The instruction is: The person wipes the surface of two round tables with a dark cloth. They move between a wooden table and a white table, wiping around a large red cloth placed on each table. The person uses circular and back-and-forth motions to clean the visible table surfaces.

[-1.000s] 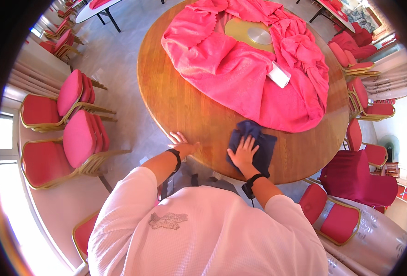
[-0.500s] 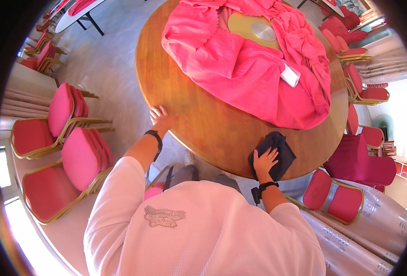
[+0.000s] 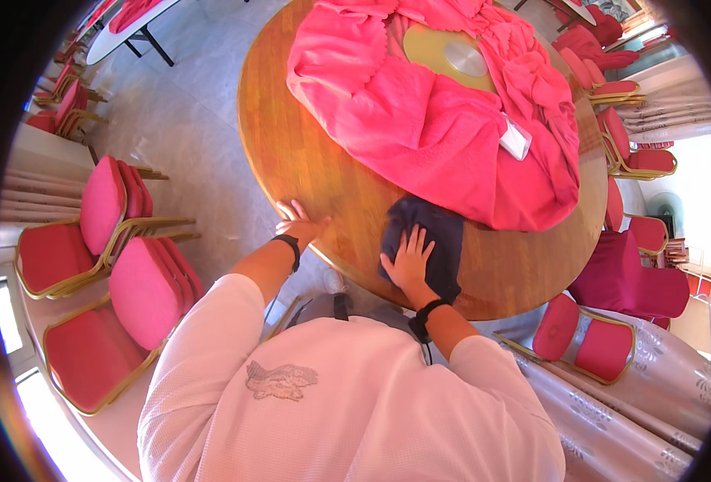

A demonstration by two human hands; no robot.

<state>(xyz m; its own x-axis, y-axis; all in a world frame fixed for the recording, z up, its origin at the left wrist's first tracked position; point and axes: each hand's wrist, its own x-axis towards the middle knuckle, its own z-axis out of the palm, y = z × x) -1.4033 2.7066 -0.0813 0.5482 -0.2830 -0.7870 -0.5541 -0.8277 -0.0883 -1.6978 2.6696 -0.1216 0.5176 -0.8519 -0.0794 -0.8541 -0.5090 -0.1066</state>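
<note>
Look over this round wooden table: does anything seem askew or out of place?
Yes. The pink tablecloth lies bunched and crumpled toward the far side, leaving bare wood on the table and a round disc at its centre uncovered.

Pale tiled floor; stacked red chairs; bright daylight.

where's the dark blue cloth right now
In the head view the dark blue cloth lies flat on the round wooden table near its front edge, under the right hand, just below the pink tablecloth.
</note>
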